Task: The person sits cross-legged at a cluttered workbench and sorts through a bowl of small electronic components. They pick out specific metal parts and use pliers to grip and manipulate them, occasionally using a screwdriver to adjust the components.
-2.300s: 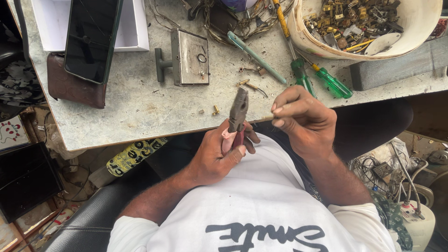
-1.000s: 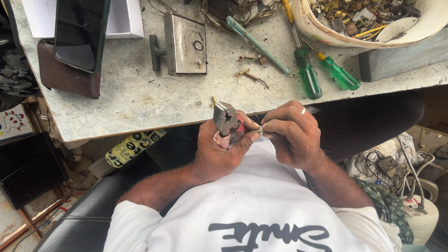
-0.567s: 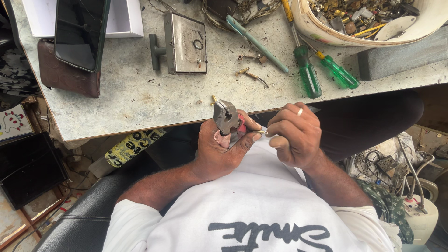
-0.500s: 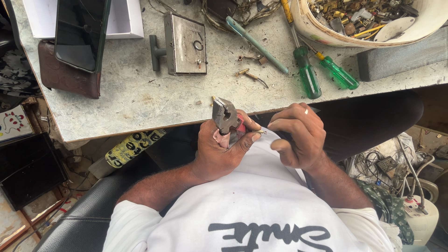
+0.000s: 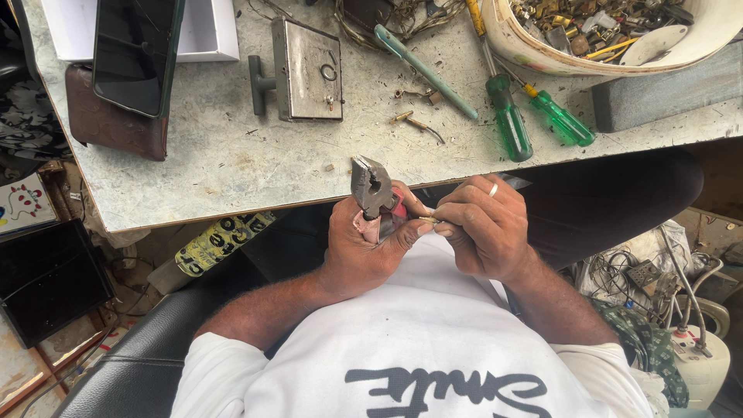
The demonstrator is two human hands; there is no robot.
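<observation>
My left hand [image 5: 364, 248] has a clenched grip on the red-handled pliers [image 5: 371, 190], jaws pointing up just off the desk's [image 5: 232, 162] near edge. My right hand [image 5: 484, 228] pinches a small brass piece [image 5: 428, 220] between fingertips, touching my left thumb. Two green screwdrivers [image 5: 534, 116] lie near the desk's right side, beside a metal lock body [image 5: 308, 70].

the left hand [image 5: 364, 248] hides the handles of the pliers [image 5: 370, 186]. the small brass piece [image 5: 428, 220] between the fingertips is too small to tell. the bowl [image 5: 526, 46] at the desk's far right corner is cut off by the top edge.
</observation>
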